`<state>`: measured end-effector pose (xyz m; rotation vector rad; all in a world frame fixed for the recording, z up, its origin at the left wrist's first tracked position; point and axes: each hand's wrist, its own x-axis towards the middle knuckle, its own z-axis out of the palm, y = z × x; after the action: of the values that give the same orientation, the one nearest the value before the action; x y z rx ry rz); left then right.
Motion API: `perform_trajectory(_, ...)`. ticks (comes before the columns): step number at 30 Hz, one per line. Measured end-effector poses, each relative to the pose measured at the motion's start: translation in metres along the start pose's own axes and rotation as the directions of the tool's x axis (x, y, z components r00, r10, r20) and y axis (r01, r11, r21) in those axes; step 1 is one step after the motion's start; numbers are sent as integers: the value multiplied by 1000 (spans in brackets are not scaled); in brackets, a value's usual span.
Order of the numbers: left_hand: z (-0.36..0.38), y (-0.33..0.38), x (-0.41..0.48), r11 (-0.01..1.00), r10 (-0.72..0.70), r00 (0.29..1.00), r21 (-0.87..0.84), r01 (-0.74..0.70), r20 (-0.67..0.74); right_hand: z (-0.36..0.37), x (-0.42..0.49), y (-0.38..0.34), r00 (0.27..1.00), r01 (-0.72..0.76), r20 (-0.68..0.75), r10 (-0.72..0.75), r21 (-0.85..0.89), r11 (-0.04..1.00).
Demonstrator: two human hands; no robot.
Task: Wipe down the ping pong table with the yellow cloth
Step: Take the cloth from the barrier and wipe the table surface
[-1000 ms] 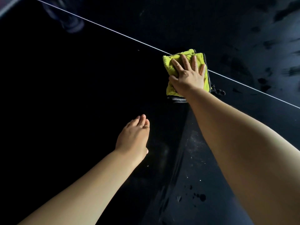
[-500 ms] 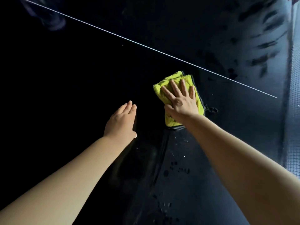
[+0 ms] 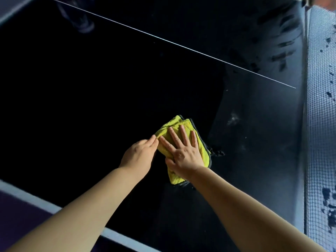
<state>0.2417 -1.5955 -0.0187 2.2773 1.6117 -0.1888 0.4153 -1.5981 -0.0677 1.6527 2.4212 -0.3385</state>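
Observation:
A folded yellow cloth (image 3: 179,125) with a dark grey backing lies flat on the black ping pong table (image 3: 91,88). My right hand (image 3: 182,154) presses down on it with fingers spread and straight. My left hand (image 3: 139,156) lies just left of the cloth, its straight fingertips touching the cloth's left edge. Both forearms reach in from the bottom of the view.
A thin white centre line (image 3: 181,45) runs diagonally across the table. The net (image 3: 321,124) stands along the right side, with wet marks on the surface beyond it. The table's white near edge (image 3: 36,202) crosses the lower left. Wet smears sit at the upper right.
The right hand has dragged the cloth back from the white line toward me. The left hand has moved right and now touches the cloth's left edge.

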Motion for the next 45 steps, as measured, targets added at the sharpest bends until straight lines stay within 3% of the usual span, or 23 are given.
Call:
perform_trajectory(5, 10, -8, -69, 980, 85, 995, 178, -93, 50, 17, -50, -59, 1000, 17, 7, -17, 9, 1000)
perform_trajectory(10, 25, -21, -138, 965, 111, 988, 225, -132, 106, 31, -97, -107, 998, 62, 7, -62, -5, 998)
perform_trajectory(16, 45, -27, -202, 984, 126, 986, 109, -138, 109, 54, -144, -142, 994, 100, -53, -99, 13, 995)
perform_trajectory(22, 54, -13, -230, 973, 167, 964, 124, -196, 208, 67, -185, -150, 994, 93, -69, -89, 57, 994)
perform_trajectory(30, 58, 28, -210, 905, 277, 913, 238, -353, 301, 69, -213, -117, 998, 4, -60, 4, 129, 992)
perform_trajectory(37, 52, 64, -147, 925, 230, 928, 230, -302, 292, 54, -181, -44, 999, 10, -52, -7, 57, 998)
perform_trajectory(45, 22, 96, -28, 944, 209, 960, 219, -248, 188, 25, -99, 59, 997, 8, -77, -6, 27, 1000)
